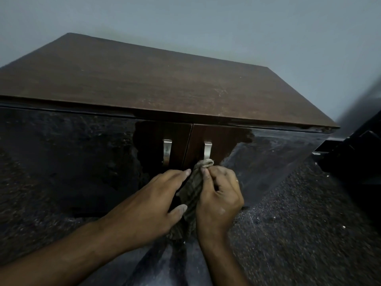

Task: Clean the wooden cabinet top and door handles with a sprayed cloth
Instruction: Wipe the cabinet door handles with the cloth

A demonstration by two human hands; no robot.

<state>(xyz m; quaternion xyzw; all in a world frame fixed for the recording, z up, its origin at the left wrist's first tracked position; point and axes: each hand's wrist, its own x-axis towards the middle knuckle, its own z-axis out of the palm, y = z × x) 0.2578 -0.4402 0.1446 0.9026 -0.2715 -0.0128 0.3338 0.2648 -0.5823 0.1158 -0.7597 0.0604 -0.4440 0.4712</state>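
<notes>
The brown wooden cabinet top fills the upper middle, with pale scuffs near its front right. Below it two glossy dark doors meet at a seam. A metal handle sits on the left door and another handle on the right door. A striped grey-brown cloth hangs between my hands, its top end bunched against the bottom of the right handle. My right hand pinches the cloth near its top. My left hand lies alongside the cloth with fingers extended, thumb touching it.
A grey wall stands behind the cabinet. Dark speckled floor spreads to the right and below. A black object stands at the right edge beside the cabinet.
</notes>
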